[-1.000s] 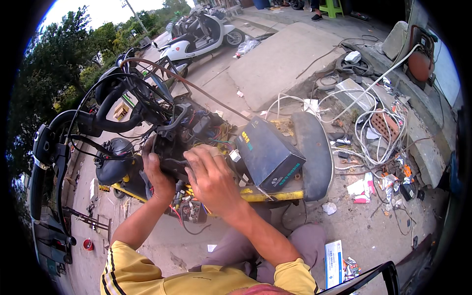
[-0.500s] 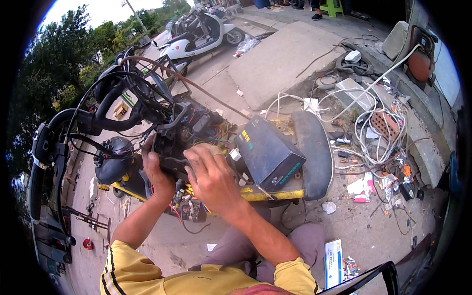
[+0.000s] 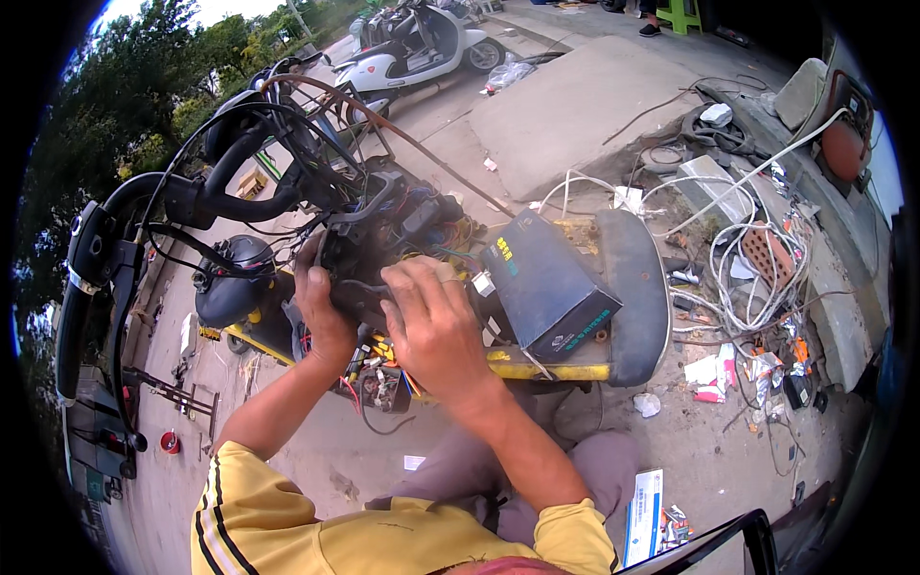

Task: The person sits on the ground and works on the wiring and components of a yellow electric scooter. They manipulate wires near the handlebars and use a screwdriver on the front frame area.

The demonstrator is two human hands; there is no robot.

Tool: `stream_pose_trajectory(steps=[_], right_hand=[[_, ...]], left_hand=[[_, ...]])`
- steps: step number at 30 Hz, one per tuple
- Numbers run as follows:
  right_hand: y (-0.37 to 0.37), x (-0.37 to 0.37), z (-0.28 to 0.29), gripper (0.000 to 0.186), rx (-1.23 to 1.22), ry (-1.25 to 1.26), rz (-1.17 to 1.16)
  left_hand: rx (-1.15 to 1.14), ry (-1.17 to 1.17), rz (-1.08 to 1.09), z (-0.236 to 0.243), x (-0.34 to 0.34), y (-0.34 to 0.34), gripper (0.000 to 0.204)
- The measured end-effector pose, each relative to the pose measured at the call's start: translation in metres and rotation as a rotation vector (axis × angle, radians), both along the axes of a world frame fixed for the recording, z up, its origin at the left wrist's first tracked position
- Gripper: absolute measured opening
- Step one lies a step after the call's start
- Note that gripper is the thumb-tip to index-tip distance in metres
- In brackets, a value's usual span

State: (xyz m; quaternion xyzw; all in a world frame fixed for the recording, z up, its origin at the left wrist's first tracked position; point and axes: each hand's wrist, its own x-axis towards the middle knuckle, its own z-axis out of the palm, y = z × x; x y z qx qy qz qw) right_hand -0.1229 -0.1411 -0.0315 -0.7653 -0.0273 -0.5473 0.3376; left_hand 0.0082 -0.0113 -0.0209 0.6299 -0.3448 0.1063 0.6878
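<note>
The left hand (image 3: 326,316) curled round a black part (image 3: 362,299); the right hand (image 3: 436,331) bunched against it, grip unclear; a dark carton (image 3: 551,287) sat by the yellow frame's (image 3: 561,371) near edge

There are two hands (image 3: 327,321) (image 3: 436,331), one dark box (image 3: 548,278) and one brick (image 3: 770,251).

- Paved ground (image 3: 307,446): 1 white scooter (image 3: 388,72) parked toward the far edge, 1 clear plastic bag (image 3: 508,75) just beside a wheel.
- Green stool (image 3: 678,19), at the ground's far right corner.
- White cable (image 3: 750,324), loosely coiled near the ground's right edge; 1 reddish brick (image 3: 770,255) among its loops.
- Red bucket (image 3: 170,442), toward the left edge.
- Blue-and-white box (image 3: 643,517), toward the near edge.
</note>
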Motion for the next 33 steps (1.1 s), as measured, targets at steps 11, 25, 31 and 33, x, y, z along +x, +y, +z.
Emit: stream_pose_trajectory(steps=[11,25,31,33], right_hand=[[0.003,0.001,0.001,0.041,-0.014,0.034,-0.015],[0.001,-0.002,0.006,0.04,0.002,0.023,0.001],[0.001,-0.003,0.006,0.04,-0.001,0.022,0.007],[0.001,-0.002,0.006,0.04,-0.003,0.025,0.006]], left_hand=[[0.016,0.013,-0.038,0.006,-0.002,0.004,0.07],[0.034,-0.017,0.044,0.009,-0.009,-0.002,0.073],[0.037,-0.021,0.043,0.01,-0.009,-0.003,0.075],[0.036,-0.021,0.049,0.01,-0.01,-0.003,0.075]])
